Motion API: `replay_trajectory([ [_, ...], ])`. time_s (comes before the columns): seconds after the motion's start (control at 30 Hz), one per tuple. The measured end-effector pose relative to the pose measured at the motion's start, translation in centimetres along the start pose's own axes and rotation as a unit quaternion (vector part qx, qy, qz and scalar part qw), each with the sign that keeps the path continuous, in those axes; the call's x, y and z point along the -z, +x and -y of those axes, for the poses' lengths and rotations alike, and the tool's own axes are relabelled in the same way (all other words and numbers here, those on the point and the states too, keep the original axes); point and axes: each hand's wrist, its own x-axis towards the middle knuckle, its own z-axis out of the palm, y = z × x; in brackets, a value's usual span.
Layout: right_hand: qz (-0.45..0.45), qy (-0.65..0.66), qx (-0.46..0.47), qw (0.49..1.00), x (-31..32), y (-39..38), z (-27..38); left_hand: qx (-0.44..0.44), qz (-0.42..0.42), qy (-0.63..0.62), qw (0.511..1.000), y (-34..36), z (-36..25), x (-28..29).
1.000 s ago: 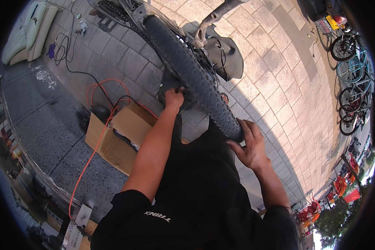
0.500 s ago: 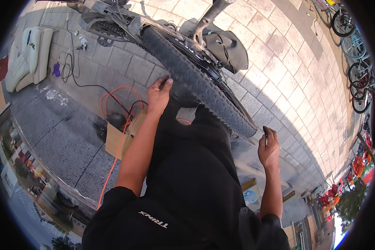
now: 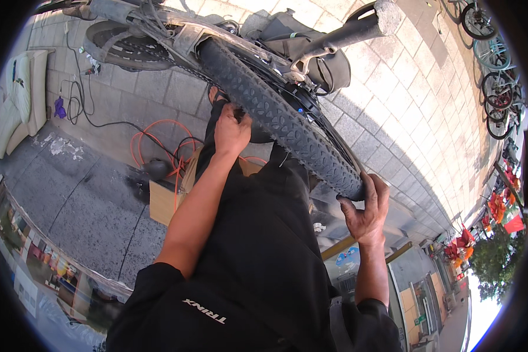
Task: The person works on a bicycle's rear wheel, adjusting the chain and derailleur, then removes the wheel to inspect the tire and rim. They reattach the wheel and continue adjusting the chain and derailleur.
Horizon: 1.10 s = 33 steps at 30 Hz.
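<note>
A bicycle wheel with a knobby black tire [image 3: 287, 123] runs diagonally below me, attached to a grimy bicycle frame [image 3: 182, 32]. My right hand [image 3: 364, 205] grips the tire's near end, thumb below and fingers over its side. My left hand [image 3: 232, 130] is curled just left of the tire, beside my dark trouser leg; whatever its fingertips hold is hidden. A dark bag [image 3: 334, 73] lies beyond the wheel. My sandalled foot [image 3: 216, 94] shows under the bicycle.
An orange hose [image 3: 158, 126] and black cables lie coiled left of my legs by a cardboard box [image 3: 161, 199]. A worn pale sofa cushion [image 3: 17, 108] rests at the far left. Several parked bicycles [image 3: 493, 53] line the right, near red-orange decorations [image 3: 496, 208].
My right hand came off the tire and now grips it again. My left hand left the tire's side, rose and curled further. The bicycle frame now shows more in view.
</note>
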Motion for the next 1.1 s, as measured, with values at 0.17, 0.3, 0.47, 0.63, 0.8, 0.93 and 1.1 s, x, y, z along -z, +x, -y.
replay_trajectory([
  [0.17, -0.024, 0.0, -0.003, 1.0, -0.4, -2.2, -2.4, -0.021, -0.004, -0.022, 1.0, 0.3, -0.1, 0.1],
  [0.3, 0.041, -0.052, -0.07, 0.995, -0.5, -5.0, -5.0, -0.039, 0.0, -0.01, 0.999, 0.8, 2.3, -0.4],
  [0.47, 0.042, -0.047, -0.098, 0.993, 1.0, -3.7, -2.2, -0.039, 0.002, 0.038, 0.999, 0.4, -0.1, 0.5],
  [0.63, -0.021, 0.016, 0.006, 1.0, 0.5, -0.7, 1.3, -0.032, 0.009, 0.027, 0.999, 0.7, 0.5, 0.3],
  [0.8, -0.043, 0.007, -0.012, 0.999, -0.1, -0.6, 1.1, -0.073, 0.013, 0.034, 0.997, 1.2, 1.5, 0.1],
  [0.93, -0.026, -0.016, -0.02, 0.999, -0.5, -2.5, -0.9, -0.099, 0.007, 0.012, 0.995, 1.6, 1.8, -0.1],
  [1.1, -0.011, -0.044, -0.058, 0.997, -1.7, -5.7, -4.9, -0.092, 0.011, 0.038, 0.995, 1.5, 0.8, 0.5],
])
